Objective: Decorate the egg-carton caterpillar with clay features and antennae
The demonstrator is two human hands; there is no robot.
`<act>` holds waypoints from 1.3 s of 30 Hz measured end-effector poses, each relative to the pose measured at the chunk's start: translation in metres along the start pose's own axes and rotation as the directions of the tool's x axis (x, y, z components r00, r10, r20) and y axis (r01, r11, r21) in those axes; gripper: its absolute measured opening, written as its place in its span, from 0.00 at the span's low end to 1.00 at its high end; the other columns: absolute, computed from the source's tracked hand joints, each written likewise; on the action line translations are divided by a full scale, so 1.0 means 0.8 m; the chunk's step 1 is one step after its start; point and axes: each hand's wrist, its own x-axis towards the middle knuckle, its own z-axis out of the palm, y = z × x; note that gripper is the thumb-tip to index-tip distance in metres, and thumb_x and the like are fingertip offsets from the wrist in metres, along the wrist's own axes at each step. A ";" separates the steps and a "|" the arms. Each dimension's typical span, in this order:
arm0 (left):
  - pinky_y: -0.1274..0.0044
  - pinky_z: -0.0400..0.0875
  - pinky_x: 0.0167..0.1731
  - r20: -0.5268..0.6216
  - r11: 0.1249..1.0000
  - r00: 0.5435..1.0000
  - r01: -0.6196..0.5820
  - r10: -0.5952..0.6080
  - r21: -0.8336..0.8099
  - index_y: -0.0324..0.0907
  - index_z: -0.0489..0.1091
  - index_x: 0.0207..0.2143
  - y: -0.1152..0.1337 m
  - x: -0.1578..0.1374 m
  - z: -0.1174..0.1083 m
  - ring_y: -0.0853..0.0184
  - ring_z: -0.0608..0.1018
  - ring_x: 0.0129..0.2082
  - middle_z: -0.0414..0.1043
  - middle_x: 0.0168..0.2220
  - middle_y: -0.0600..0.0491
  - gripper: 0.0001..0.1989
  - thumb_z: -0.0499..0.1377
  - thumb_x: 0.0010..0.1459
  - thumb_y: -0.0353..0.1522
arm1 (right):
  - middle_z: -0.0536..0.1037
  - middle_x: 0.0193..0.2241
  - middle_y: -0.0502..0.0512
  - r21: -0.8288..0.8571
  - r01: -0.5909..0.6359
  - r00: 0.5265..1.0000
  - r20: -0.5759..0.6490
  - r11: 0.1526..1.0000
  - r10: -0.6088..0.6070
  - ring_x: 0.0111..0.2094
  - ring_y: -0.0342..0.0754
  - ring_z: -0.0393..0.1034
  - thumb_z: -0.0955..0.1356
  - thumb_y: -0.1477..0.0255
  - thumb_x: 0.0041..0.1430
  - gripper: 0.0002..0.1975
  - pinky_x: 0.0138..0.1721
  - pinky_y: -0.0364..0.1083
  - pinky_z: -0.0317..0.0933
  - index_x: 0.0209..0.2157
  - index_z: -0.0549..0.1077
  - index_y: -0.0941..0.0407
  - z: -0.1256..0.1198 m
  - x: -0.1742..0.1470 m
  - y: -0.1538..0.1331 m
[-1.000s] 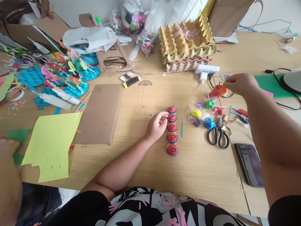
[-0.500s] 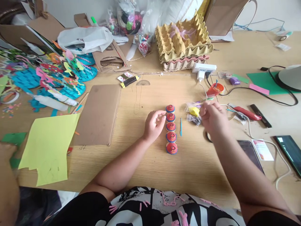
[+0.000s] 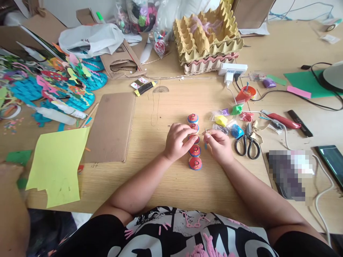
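A row of several small red domes (image 3: 195,163) with blue rims and dark and yellow markings runs away from me on the table. My left hand (image 3: 179,141), thumb and fingers drawn together, is over the middle of the row and partly hides it. Just right of the row, my right hand (image 3: 220,145) pinches a thin pale stick (image 3: 203,133) that points toward my left fingertips. Whatever the left fingertips hold is too small to make out. Part of a thin blue tool (image 3: 205,145) shows beside my right hand.
Bags of coloured clay (image 3: 221,120), scissors (image 3: 248,144) and an orange cup (image 3: 245,94) lie right of the hands. Egg trays (image 3: 206,46) stand at the back. Cardboard (image 3: 109,128) and yellow paper (image 3: 60,167) lie left. Another person's arm (image 3: 13,200) is at the left edge.
My right hand has come left and nearer from above the clay bags to the row, uncovering the scissors and blue clay. My left hand has moved onto the row, its fingers closing.
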 end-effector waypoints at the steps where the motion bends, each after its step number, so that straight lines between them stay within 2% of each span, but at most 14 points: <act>1: 0.66 0.69 0.50 0.013 1.000 1.000 0.017 -0.017 -0.001 0.46 0.77 0.43 -0.001 -0.001 0.001 0.63 0.79 0.43 0.81 0.41 0.51 0.07 0.60 0.70 0.38 | 0.77 0.25 0.50 -0.003 -0.004 1.000 -0.003 1.000 0.004 0.27 0.44 0.68 0.78 0.52 0.56 0.18 0.31 0.46 0.67 0.31 0.81 0.52 0.000 0.000 0.000; 6: 0.68 0.71 0.47 -0.024 0.999 0.999 0.038 -0.037 0.027 0.46 0.75 0.37 -0.003 -0.003 0.006 0.64 0.79 0.40 0.81 0.37 0.52 0.10 0.58 0.72 0.38 | 0.78 0.26 0.50 0.013 -0.006 1.000 0.007 1.000 0.006 0.27 0.44 0.68 0.78 0.51 0.56 0.18 0.33 0.46 0.67 0.33 0.82 0.51 0.003 -0.001 0.004; 16: 0.68 0.71 0.46 -0.044 0.997 0.996 0.074 -0.073 0.020 0.45 0.74 0.34 -0.009 0.000 0.003 0.64 0.78 0.39 0.80 0.34 0.52 0.13 0.58 0.72 0.39 | 0.79 0.27 0.50 0.023 -0.053 0.998 0.027 0.998 0.052 0.29 0.45 0.69 0.77 0.52 0.57 0.18 0.33 0.46 0.67 0.40 0.85 0.50 -0.008 0.002 0.010; 20: 0.68 0.71 0.45 -0.064 0.997 0.995 0.071 -0.071 -0.007 0.45 0.74 0.34 -0.007 -0.001 0.002 0.64 0.78 0.38 0.80 0.34 0.52 0.13 0.58 0.72 0.39 | 0.75 0.25 0.47 0.112 -0.026 0.997 -0.069 0.993 0.034 0.27 0.42 0.66 0.77 0.55 0.60 0.14 0.32 0.44 0.63 0.41 0.85 0.49 -0.010 0.008 0.012; 23: 0.68 0.72 0.46 -0.078 0.995 0.992 0.096 -0.095 0.007 0.46 0.74 0.35 -0.005 -0.001 0.001 0.63 0.78 0.39 0.79 0.34 0.52 0.13 0.57 0.73 0.40 | 0.75 0.24 0.47 0.137 -0.035 0.989 -0.139 0.990 0.054 0.26 0.42 0.66 0.79 0.55 0.56 0.16 0.30 0.44 0.64 0.41 0.84 0.49 -0.010 0.012 0.009; 26: 0.68 0.72 0.46 -0.127 0.995 0.988 0.094 -0.089 0.034 0.46 0.74 0.36 -0.003 -0.001 0.001 0.64 0.78 0.39 0.79 0.34 0.52 0.14 0.56 0.73 0.40 | 0.78 0.26 0.48 0.088 -0.051 0.996 -0.072 0.995 0.058 0.26 0.43 0.70 0.81 0.55 0.52 0.18 0.29 0.44 0.67 0.38 0.81 0.51 -0.006 0.011 0.003; 30: 0.68 0.71 0.45 -0.164 0.995 0.982 0.097 -0.095 0.008 0.46 0.75 0.36 -0.001 -0.002 0.001 0.64 0.78 0.39 0.79 0.35 0.52 0.13 0.57 0.73 0.39 | 0.79 0.27 0.48 0.072 -0.061 0.996 0.064 0.996 0.056 0.27 0.44 0.75 0.81 0.54 0.53 0.20 0.31 0.45 0.72 0.37 0.76 0.51 0.001 0.004 -0.003; 39: 0.69 0.72 0.45 -0.093 0.997 0.992 0.079 -0.080 -0.015 0.45 0.73 0.35 0.000 -0.003 0.005 0.64 0.78 0.39 0.79 0.34 0.52 0.11 0.58 0.72 0.38 | 0.80 0.30 0.49 0.058 -0.009 1.000 0.025 0.998 0.008 0.30 0.46 0.79 0.80 0.53 0.54 0.20 0.35 0.46 0.75 0.37 0.73 0.50 0.005 -0.001 -0.004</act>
